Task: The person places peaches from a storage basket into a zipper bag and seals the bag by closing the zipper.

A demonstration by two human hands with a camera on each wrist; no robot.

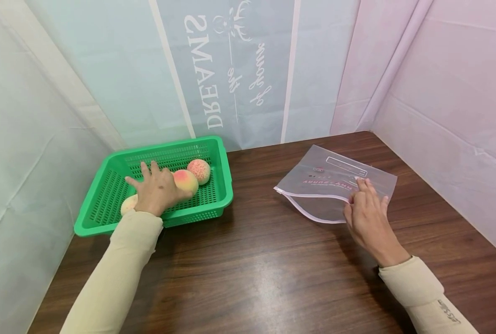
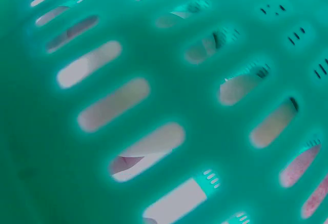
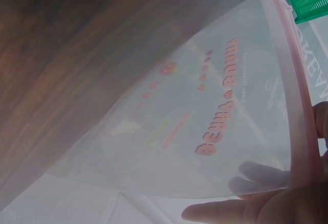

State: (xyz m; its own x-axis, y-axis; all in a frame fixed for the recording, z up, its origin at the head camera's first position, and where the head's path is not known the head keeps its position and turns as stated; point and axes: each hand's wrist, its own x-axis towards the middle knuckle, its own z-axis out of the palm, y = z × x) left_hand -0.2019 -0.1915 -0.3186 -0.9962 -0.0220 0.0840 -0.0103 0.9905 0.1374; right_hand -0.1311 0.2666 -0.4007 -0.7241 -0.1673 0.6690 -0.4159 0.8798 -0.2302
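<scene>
My left hand [image 1: 157, 189] reaches into a green plastic basket [image 1: 224, 185], three fingers spread, with thumb and index finger at a yellow-and-red peach [image 1: 186, 181]. Behind that peach lies a speckled pink one [image 1: 199, 171]. A pale yellow fruit [image 1: 129, 204] is partly hidden by the left wrist. With thumb and fingers, my right hand [image 1: 369, 215] pinches the edge of a clear zip bag [image 1: 335, 176] whose mouth gapes toward me. In the right wrist view, the bag's printed side [image 3: 215, 96] and fingers [image 3: 215, 211] show. Only the basket's slotted wall [image 2: 169, 106] fills the left wrist view.
The dark wooden table [image 1: 248, 269] runs beneath everything. Behind it hangs a pale blue curtain [image 1: 231, 69] with mirrored white lettering. White cloth walls [image 1: 460, 116] stand on both sides.
</scene>
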